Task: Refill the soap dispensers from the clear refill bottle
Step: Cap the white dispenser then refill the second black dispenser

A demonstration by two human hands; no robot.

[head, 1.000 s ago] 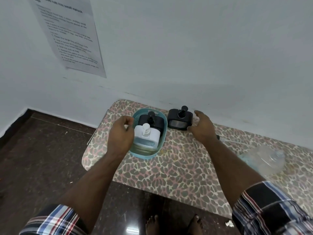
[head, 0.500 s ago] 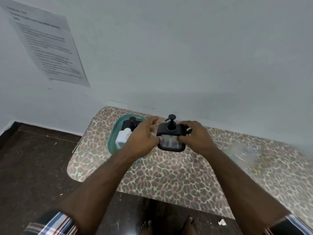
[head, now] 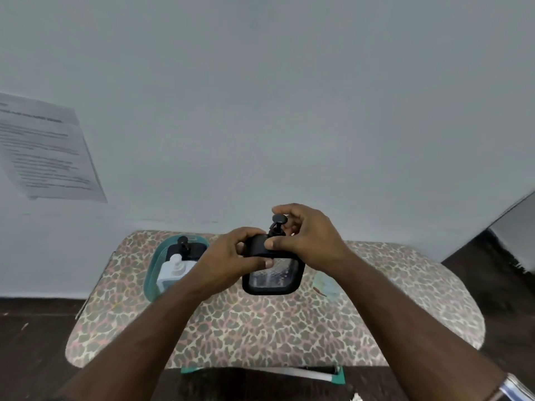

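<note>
Both hands hold a black soap dispenser (head: 272,277) with a clear window above the table's middle. My left hand (head: 228,261) grips its left shoulder. My right hand (head: 304,238) wraps the black top, fingers around the pump head (head: 278,219). A teal basket (head: 152,270) to the left holds a white dispenser (head: 170,272) and another black dispenser (head: 185,248). A faint bit of the clear refill bottle (head: 325,282) shows to the right, mostly hidden behind my right forearm.
The leopard-print table (head: 246,328) stands against a pale wall. A printed sheet (head: 49,151) is stuck to the wall at left. Dark floor surrounds the table, with a dark panel (head: 509,227) at far right.
The black dispenser went from standing on the table to being lifted in both hands and brought toward me. My right hand shifted up onto its top and pump.
</note>
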